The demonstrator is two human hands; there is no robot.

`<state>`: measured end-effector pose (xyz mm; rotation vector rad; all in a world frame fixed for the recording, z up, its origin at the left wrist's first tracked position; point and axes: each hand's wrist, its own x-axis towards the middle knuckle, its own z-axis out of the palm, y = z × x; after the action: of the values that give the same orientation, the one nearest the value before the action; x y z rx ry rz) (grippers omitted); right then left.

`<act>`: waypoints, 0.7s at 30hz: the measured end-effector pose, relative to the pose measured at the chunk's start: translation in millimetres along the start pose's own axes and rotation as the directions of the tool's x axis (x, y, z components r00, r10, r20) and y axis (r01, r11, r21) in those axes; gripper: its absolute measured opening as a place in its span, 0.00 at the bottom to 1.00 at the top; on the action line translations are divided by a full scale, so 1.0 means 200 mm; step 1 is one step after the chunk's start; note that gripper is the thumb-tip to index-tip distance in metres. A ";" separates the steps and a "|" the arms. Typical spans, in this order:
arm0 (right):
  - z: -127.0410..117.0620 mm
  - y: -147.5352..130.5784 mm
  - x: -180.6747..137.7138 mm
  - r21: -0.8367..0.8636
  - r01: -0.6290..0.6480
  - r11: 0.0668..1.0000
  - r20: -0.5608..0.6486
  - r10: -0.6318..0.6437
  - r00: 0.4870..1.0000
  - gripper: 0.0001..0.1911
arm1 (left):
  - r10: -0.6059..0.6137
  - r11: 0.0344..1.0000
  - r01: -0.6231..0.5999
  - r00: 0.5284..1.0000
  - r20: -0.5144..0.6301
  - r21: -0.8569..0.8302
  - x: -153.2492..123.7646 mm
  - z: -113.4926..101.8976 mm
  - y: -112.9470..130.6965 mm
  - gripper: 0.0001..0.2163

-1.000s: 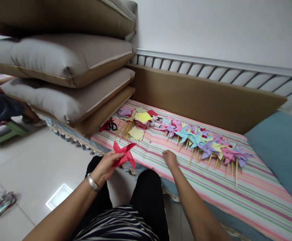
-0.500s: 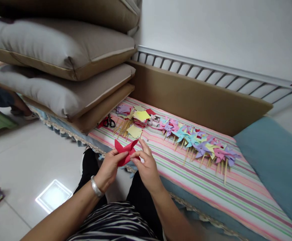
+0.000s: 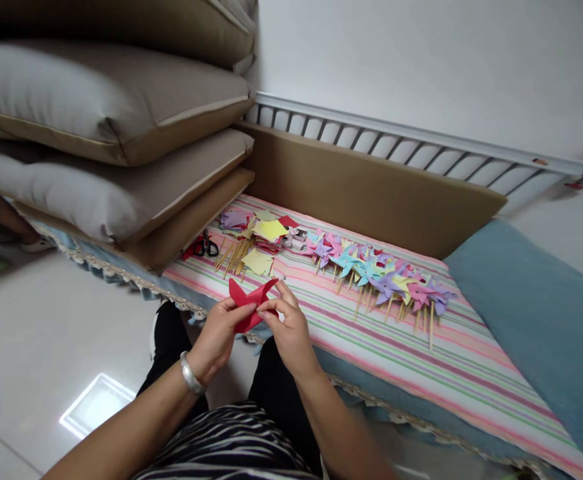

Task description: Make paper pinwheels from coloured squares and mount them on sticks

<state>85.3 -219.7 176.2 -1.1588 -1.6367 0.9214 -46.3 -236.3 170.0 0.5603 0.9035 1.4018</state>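
A red paper pinwheel (image 3: 247,300), partly folded with pointed blades standing up, is held above my lap. My left hand (image 3: 222,327) grips its left side, thumb across the middle. From the right, my right hand (image 3: 287,330) pinches the paper near its centre; whether a small pin sits between those fingertips I cannot make out. Beyond my hands, on the striped cloth (image 3: 331,327), lie yellow paper squares (image 3: 259,262), a bundle of thin sticks (image 3: 234,257) and black-handled scissors (image 3: 205,247).
Finished pinwheels (image 3: 386,277) on sticks lie in a row on the right. Stacked grey-brown cushions (image 3: 171,100) rise at the left. A brown board (image 3: 371,193) leans along the railing behind. Part of another person's leg (image 3: 11,220) shows at far left.
My view has shifted slightly to the right, so the surroundings appear further left. Both hands keep the red pinwheel in nearly the same pose.
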 end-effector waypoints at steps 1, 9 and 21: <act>0.00 0.00 0.00 0.010 -0.012 1.000 -0.001 0.012 1.000 0.05 | 0.003 1.000 -0.003 1.000 -0.001 0.008 0.00 0.00 0.00 0.09; -0.01 0.02 0.02 0.174 -0.133 0.976 0.003 0.135 0.991 0.02 | 0.056 0.992 -0.057 0.998 0.019 0.112 0.00 0.01 0.00 0.11; 0.00 0.00 0.01 0.360 -0.205 0.910 0.059 0.197 0.979 0.04 | 0.064 0.988 -0.074 0.995 0.073 0.139 0.00 0.01 0.02 0.09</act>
<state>85.1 -217.2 177.0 -1.0689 -1.3033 1.3127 -47.8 -234.9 174.8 0.7489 0.9410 1.3788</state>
